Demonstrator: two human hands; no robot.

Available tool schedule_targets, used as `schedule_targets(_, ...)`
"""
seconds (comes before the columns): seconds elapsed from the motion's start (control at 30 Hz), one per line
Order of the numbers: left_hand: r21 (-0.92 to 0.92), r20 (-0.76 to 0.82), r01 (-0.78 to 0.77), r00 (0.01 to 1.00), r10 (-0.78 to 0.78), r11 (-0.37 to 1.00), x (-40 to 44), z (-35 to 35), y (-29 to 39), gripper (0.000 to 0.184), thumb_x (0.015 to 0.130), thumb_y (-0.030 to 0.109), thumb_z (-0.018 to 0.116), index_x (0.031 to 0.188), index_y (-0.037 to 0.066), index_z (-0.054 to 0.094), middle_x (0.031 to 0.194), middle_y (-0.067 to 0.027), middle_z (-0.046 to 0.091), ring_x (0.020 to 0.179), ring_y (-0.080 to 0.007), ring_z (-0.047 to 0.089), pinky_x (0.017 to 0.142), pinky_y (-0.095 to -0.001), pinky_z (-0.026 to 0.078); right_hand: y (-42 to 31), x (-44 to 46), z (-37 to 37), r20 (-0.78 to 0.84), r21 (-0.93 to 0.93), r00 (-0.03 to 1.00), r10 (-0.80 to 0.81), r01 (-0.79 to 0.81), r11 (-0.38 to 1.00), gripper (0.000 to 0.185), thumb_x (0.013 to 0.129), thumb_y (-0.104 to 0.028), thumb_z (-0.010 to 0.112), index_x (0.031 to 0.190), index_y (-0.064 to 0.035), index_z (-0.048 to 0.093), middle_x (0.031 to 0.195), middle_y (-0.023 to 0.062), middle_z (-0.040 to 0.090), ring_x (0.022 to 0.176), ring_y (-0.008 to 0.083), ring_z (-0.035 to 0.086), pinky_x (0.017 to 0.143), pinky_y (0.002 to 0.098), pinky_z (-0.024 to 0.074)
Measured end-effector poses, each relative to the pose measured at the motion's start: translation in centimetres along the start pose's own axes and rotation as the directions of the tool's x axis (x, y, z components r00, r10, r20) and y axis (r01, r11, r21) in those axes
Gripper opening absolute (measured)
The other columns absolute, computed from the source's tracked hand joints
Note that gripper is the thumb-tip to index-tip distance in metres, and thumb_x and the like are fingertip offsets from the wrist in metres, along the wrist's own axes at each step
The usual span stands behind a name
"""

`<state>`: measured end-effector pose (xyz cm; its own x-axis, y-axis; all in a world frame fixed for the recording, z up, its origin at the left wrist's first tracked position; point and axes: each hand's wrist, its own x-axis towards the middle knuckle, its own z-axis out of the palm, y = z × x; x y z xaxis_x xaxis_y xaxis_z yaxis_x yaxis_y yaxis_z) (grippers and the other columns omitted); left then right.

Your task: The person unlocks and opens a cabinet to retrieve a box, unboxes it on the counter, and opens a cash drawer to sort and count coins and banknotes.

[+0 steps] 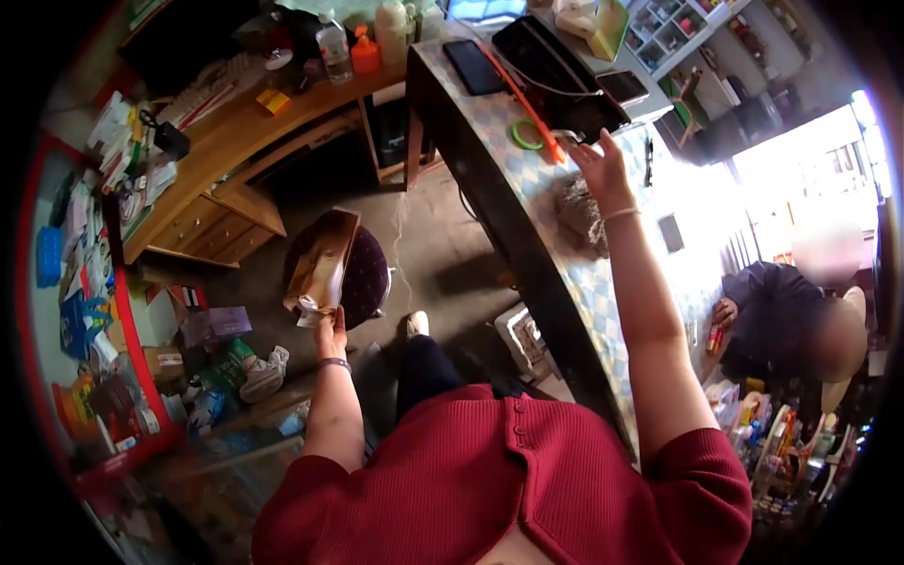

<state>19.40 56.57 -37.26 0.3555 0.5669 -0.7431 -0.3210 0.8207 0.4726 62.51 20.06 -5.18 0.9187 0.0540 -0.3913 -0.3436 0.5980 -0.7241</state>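
My left hand [330, 331] is closed on the lower end of a shiny brown bag [325, 261], which hangs in front of a dark round stool [366, 268]. Over the patterned counter [527, 184], my right hand [603, 169] is stretched out with its fingers apart. Close to its fingertips lie a long orange stick-like thing [527, 106], a green ring [526, 135] and a small shiny object too unclear to name. Beyond the fingers lies a black bag [551, 75]. A grey fuzzy thing [582, 215] sits beside my right wrist.
A phone [474, 67] lies at the counter's far end. At right, another person [777, 315] holds a red can-like item [715, 339]. A wooden desk [212, 132] bears a clear bottle [333, 47] and an orange bottle [365, 53]. Bags and boxes crowd the floor at left.
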Motion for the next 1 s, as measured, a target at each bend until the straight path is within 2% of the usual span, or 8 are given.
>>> schedule_targets(0.2, 0.035, -0.275, 0.244, 0.935, -0.226, 0.969, 4.9, -3.4, -0.7, 0.018, 0.082, 0.014, 0.054, 0.096, 0.002, 0.056, 0.092, -0.0092, 0.056, 0.082, -0.0246, 0.057, 0.076, -0.0411, 0.052, 2.4, -5.8, -2.2, 0.214, -0.691, 0.938, -0.273, 0.342, 0.636, 0.021, 0.087, -0.012, 0.054, 0.101, 0.0018, 0.060, 0.084, 0.0049, 0.062, 0.074, 0.0116, 0.057, 0.067, 0.0222, 0.0459)
schedule_targets(0.23, 0.044, -0.278, 0.320, 0.914, -0.296, 0.947, 6.2, -4.8, -0.6, 0.020, 0.081, 0.018, 0.056, 0.095, 0.004, 0.056, 0.091, -0.0084, 0.055, 0.083, -0.0238, 0.056, 0.077, -0.0433, 0.050, 2.5, -9.5, -1.4, 0.164, -0.545, 0.982, -0.091, 0.167, 0.822, 0.022, 0.088, -0.011, 0.053, 0.103, 0.0020, 0.061, 0.086, 0.0068, 0.063, 0.074, 0.0114, 0.058, 0.064, 0.0226, 0.0474)
schedule_targets(0.5, 0.562, -0.490, 0.381, 0.868, -0.075, 0.734, 1.0, -0.5, -1.2, 0.018, 0.081, 0.019, 0.055, 0.087, 0.004, 0.049, 0.074, -0.0072, 0.053, 0.064, -0.0196, 0.055, 0.058, -0.0322, 0.050, 5.0, -23.6, -11.7, 0.097, -0.645, 0.993, -0.073, 0.118, 0.755, 0.020, 0.090, -0.009, 0.052, 0.108, -0.0028, 0.059, 0.092, 0.0064, 0.064, 0.077, 0.0124, 0.060, 0.069, 0.0246, 0.0492)
schedule_targets(0.63, 0.910, -0.061, 0.123, 0.984, -0.165, 0.395, -2.3, 4.4, -3.3, 0.023, 0.076, 0.004, 0.056, 0.099, 0.003, 0.056, 0.073, -0.0075, 0.060, 0.058, -0.0137, 0.058, 0.049, -0.0227, 0.046, -0.6, -28.7, -17.7, 0.282, -0.955, 0.656, -0.700, 0.121, -0.272, 0.022, 0.076, -0.004, 0.064, 0.098, -0.0076, 0.063, 0.093, 0.0115, 0.064, 0.087, 0.0254, 0.060, 0.077, 0.0332, 0.0475)
schedule_targets(0.7, 0.955, 0.198, -0.131, 0.950, -0.242, 0.267, -4.3, 7.5, -5.5, 0.026, 0.079, 0.001, 0.054, 0.105, 0.002, 0.057, 0.075, -0.0079, 0.061, 0.060, -0.0130, 0.058, 0.049, -0.0236, 0.046, -3.8, -30.6, -21.6, 0.177, -0.932, 0.513, -0.840, -0.188, -0.311, 0.043, 0.072, -0.013, 0.071, 0.111, -0.0057, 0.056, 0.108, 0.0121, 0.059, 0.101, 0.0302, 0.052, 0.092, 0.0396, 0.0385)
schedule_targets(0.8, 0.871, 0.472, -0.484, 0.772, -0.427, 0.086, -10.2, 13.1, -9.1, 0.022, 0.083, 0.003, 0.055, 0.104, 0.000, 0.058, 0.077, -0.0063, 0.061, 0.060, -0.0126, 0.058, 0.052, -0.0246, 0.048, -5.5, -32.2, -28.4, 0.060, -0.793, 0.338, -0.939, -0.555, -0.250, 0.060, 0.071, -0.022, 0.073, 0.125, -0.0125, 0.047, 0.115, 0.0112, 0.052, 0.103, 0.0286, 0.049, 0.092, 0.0428, 0.0359)
schedule_targets(0.87, 0.603, 0.680, -0.798, 0.522, -0.515, -0.012, -19.7, 19.1, -11.3, 0.020, 0.082, 0.004, 0.058, 0.101, -0.001, 0.060, 0.081, -0.0059, 0.063, 0.064, -0.0134, 0.060, 0.059, -0.0259, 0.049, -5.9, -32.9, -30.5, -0.123, -0.830, 0.454, -0.883, -0.535, -0.160, 0.056, 0.072, -0.022, 0.072, 0.123, -0.0149, 0.049, 0.109, 0.0102, 0.054, 0.101, 0.0284, 0.051, 0.089, 0.0428, 0.0384)
schedule_targets(1.0, 0.186, 0.834, -0.921, -0.037, -0.550, 0.343, -32.5, 25.8, -18.3, 0.021, 0.077, 0.004, 0.063, 0.098, 0.004, 0.064, 0.085, -0.0107, 0.064, 0.075, -0.0201, 0.062, 0.069, -0.0294, 0.049, -5.1, -33.3, -34.0, -0.198, -0.951, 0.604, -0.772, -0.309, 0.002, 0.038, 0.074, -0.016, 0.067, 0.111, -0.0191, 0.056, 0.092, 0.0068, 0.058, 0.091, 0.0279, 0.055, 0.079, 0.0404, 0.0457)
